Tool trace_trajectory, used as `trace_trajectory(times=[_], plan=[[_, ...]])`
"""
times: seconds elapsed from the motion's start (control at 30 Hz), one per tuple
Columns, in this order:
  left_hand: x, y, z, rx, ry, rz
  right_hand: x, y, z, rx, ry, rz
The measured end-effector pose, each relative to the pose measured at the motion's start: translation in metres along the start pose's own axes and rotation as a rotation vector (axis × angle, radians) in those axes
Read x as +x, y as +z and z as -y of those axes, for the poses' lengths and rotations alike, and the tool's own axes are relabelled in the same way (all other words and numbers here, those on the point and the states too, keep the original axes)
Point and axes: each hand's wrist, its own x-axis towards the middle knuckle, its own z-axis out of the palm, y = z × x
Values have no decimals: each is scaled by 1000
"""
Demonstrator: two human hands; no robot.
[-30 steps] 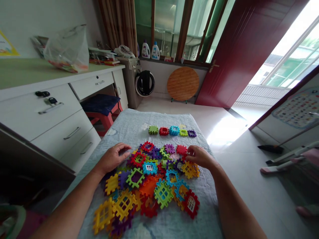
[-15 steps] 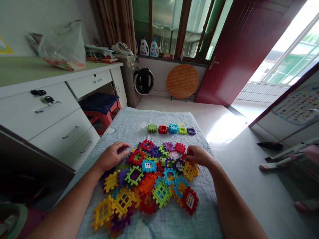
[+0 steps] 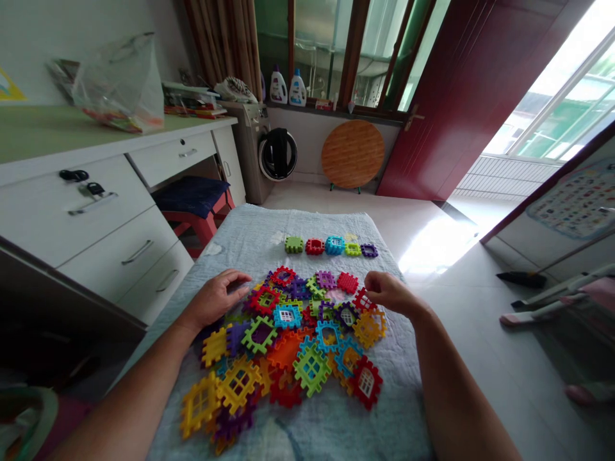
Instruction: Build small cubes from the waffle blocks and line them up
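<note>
A pile of colourful plastic interlocking blocks, square with notched edges and many with window cut-outs, lies on the cloth in front of me. My left hand (image 3: 221,296) rests at the pile's left edge, thumb and fingers apart, holding nothing. At the right edge my right hand (image 3: 390,293) is closed, its fingertips pinching the edge of a red window block (image 3: 363,299). Just below it are a yellow block (image 3: 369,328) and a dark purple block (image 3: 346,315). A light blue block (image 3: 287,316) and a green window block (image 3: 312,367) sit on top of the pile.
Beyond the pile stands a row of blocks: a green one (image 3: 294,244), a red one (image 3: 315,246), a blue assembled one (image 3: 335,245), a lime one (image 3: 352,250) and a purple one (image 3: 369,250). A white desk (image 3: 144,224) and a stool (image 3: 192,198) are at left.
My right hand has shifted slightly right and up, and the red window block has come along, showing more of itself. The yellow block beneath moved a little right. My left hand stays put.
</note>
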Motion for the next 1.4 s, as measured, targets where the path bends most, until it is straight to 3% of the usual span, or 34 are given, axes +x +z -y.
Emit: trace_trajectory(times=[0.13, 0.23, 0.3, 0.47, 0.53, 0.67, 0.87, 1.17, 1.4], plan=[[0, -1, -2, -4, -1, -9, -2, -10, -4, 85, -7, -161], [0, -2, -2, -1, 9, -19, 0, -11, -6, -87, -59, -384], [0, -2, -2, 1, 14, -21, 2, -7, -7, -203, -99, -437], [0, -2, -2, 0, 15, -9, 3, -2, -8, -234, -101, -122], [0, -2, -2, -5, 16, -7, 2, -3, -8, -212, -70, -82], [0, -2, -3, -15, 21, -2, 0, -3, -16, -245, 4, -171], [0, -2, -3, -19, 19, -14, 1, 6, -30, -328, 74, -130], [-1, -3, -2, 6, 27, -9, 13, 21, -3, -223, -95, -334], [0, -2, 0, 1, 33, 0, 25, 37, 5, -270, -120, -247]])
